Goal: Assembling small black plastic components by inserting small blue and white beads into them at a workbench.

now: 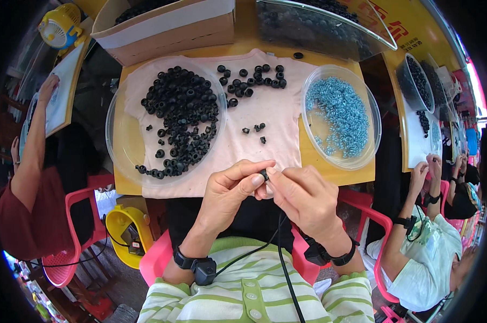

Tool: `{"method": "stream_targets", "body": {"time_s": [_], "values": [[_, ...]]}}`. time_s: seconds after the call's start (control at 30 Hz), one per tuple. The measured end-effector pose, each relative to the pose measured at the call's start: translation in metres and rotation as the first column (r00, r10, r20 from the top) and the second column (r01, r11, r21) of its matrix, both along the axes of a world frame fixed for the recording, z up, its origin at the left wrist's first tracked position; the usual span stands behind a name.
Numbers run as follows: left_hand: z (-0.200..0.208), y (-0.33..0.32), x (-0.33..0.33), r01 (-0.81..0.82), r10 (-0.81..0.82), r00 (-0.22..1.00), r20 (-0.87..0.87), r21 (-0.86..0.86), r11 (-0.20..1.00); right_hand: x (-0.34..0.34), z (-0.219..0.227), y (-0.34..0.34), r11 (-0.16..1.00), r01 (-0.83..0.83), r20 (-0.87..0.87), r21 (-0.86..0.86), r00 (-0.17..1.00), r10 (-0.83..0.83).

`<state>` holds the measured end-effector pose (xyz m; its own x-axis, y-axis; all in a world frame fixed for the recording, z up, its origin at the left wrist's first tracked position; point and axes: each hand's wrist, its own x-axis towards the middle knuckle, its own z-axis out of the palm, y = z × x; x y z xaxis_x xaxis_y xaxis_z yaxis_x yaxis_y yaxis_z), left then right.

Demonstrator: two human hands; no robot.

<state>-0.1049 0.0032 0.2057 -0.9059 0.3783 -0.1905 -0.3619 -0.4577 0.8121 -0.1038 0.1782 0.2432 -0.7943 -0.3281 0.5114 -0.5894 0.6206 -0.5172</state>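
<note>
Both my hands meet at the table's near edge. My left hand (232,185) pinches a small black plastic part (264,175) between thumb and forefinger. The fingers of my right hand (305,196) close on the same part from the other side, covering most of it. Beyond them, a few small black pieces (259,127) lie on a pale pink cloth (243,153). To the left, a round clear tray (114,145) carries many black round parts (184,97). A round clear tub (373,141) of small light-blue transparent pieces (343,116) stands on the right.
A loose group of black balls (249,83) lies farther back on the cloth. Behind it stand a cardboard box (168,32) and a clear bin (319,32), both holding black parts. Other people sit at tables left and right. A yellow bucket (126,234) stands low at left.
</note>
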Motion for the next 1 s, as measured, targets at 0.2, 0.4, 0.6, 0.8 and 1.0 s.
{"method": "stream_targets", "body": {"time_s": [0.2, 0.4, 0.6, 0.8, 1.0], "values": [[-0.009, 0.007, 0.001, -0.024, 0.033, 0.986, 0.166, -0.056, 0.998, 0.005, -0.015, -0.002, 0.988, 0.037, -0.001, 0.151, 0.999, -0.038], [-0.016, 0.001, 0.000, -0.036, 0.042, 0.994, 0.100, -0.064, 0.997, -0.009, -0.009, 0.003, 0.988, 0.106, 0.192, -0.109, 0.978, -0.083], [-0.020, -0.001, -0.001, -0.060, 0.057, 0.991, 0.117, 0.023, 0.998, -0.044, -0.021, -0.009, 0.971, 0.225, 0.269, -0.076, 0.943, -0.198], [-0.025, -0.003, 0.003, -0.049, 0.035, 0.992, 0.118, 0.124, 0.991, -0.046, -0.033, -0.017, 0.978, 0.198, 0.289, 0.059, 0.935, -0.206], [-0.024, -0.003, 0.007, -0.062, 0.052, 0.996, 0.079, 0.126, 0.990, -0.045, -0.037, -0.016, 0.980, 0.176, 0.275, 0.087, 0.942, -0.194]]}}
